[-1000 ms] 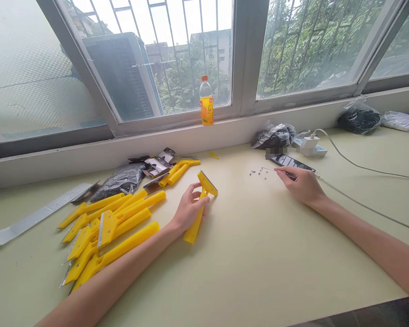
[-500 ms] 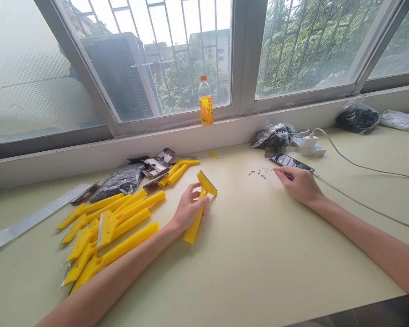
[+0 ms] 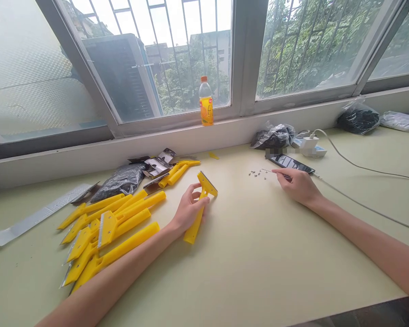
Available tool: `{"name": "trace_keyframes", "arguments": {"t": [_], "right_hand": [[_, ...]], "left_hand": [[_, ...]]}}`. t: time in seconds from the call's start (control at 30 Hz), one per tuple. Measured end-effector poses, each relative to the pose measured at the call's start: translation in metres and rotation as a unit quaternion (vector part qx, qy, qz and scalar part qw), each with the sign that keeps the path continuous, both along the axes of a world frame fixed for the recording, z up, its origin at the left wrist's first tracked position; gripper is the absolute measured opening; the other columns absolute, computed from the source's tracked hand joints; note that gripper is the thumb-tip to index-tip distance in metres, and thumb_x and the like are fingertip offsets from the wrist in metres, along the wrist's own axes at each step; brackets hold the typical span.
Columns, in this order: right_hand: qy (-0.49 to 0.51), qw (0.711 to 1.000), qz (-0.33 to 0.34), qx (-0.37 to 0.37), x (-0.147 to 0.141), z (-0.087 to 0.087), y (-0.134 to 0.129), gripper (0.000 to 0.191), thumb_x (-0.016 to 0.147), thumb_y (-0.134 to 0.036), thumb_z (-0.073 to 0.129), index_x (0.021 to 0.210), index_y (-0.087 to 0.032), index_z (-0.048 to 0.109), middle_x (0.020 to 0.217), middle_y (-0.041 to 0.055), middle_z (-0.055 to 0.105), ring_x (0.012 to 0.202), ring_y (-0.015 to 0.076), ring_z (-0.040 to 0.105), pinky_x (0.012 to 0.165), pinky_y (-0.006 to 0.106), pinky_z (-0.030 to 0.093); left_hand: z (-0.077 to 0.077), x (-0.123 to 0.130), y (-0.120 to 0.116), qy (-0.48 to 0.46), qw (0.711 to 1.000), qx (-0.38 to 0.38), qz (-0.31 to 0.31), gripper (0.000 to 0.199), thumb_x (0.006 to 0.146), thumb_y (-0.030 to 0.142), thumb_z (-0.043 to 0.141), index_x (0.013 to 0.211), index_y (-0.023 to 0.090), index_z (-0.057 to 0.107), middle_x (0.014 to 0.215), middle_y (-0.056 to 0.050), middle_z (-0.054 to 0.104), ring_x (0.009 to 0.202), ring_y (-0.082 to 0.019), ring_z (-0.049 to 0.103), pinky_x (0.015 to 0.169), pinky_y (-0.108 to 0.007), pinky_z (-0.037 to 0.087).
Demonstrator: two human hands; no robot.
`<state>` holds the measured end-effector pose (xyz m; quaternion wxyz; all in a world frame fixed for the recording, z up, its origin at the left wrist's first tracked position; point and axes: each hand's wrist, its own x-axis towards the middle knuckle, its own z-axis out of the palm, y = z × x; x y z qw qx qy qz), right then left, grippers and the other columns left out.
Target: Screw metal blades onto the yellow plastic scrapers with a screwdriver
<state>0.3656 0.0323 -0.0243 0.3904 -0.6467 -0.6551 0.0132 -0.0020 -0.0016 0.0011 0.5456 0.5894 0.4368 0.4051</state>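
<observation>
My left hand (image 3: pixel 190 208) is closed round the handle of a yellow scraper (image 3: pixel 195 225), whose head with a metal blade edge points away from me. In my right hand (image 3: pixel 300 185) is a thin screwdriver (image 3: pixel 267 170); its shaft sticks out to the left and my fingers hide most of its handle. The tip is among several small screws (image 3: pixel 255 175) lying on the table; whether it touches one I cannot tell. A pile of yellow scrapers (image 3: pixel 122 225) lies left of my left hand, partly behind my forearm.
Behind the pile are a black plastic bag (image 3: pixel 120 182), dark cards (image 3: pixel 157 165) and more yellow handles (image 3: pixel 178 174). A phone (image 3: pixel 291 163) with a cable lies beyond my right hand, near a power strip (image 3: pixel 316 151) and a bagged dark bundle (image 3: pixel 272 136). An orange-capped bottle (image 3: pixel 206 106) stands on the sill.
The small screws lie in a slightly different arrangement around the screwdriver tip. My right hand has shifted very slightly; my left hand keeps its hold on the scraper.
</observation>
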Motion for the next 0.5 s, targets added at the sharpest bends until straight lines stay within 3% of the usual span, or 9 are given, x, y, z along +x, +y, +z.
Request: {"name": "trace_keyframes", "arguments": {"t": [0.3, 0.5], "right_hand": [[0.002, 1.000, 0.004, -0.019, 0.0022, -0.0018, 0.0007, 0.038, 0.087, -0.030, 0.051, 0.108, -0.018, 0.079, 0.098, 0.0105, 0.078, 0.059, 0.0192, 0.062, 0.061, 0.035, 0.048], [0.012, 1.000, -0.009, 0.008, 0.0005, 0.0012, -0.0011, 0.037, 0.087, -0.031, 0.051, 0.107, -0.017, 0.079, 0.092, 0.0104, 0.078, 0.058, 0.0192, 0.061, 0.059, 0.034, 0.047]], "left_hand": [[0.0008, 0.0001, -0.0010, 0.007, 1.000, 0.001, 0.000, 0.057, 0.086, 0.038, 0.071, 0.136, 0.023, 0.048, 0.085, 0.000, 0.060, 0.051, -0.010, 0.054, 0.043, -0.024, 0.051], [0.0000, -0.0007, -0.0001, 0.007, 1.000, 0.005, -0.003, 0.058, 0.086, 0.038, 0.071, 0.136, 0.023, 0.048, 0.084, 0.000, 0.061, 0.050, -0.010, 0.054, 0.044, -0.024, 0.051]]}}
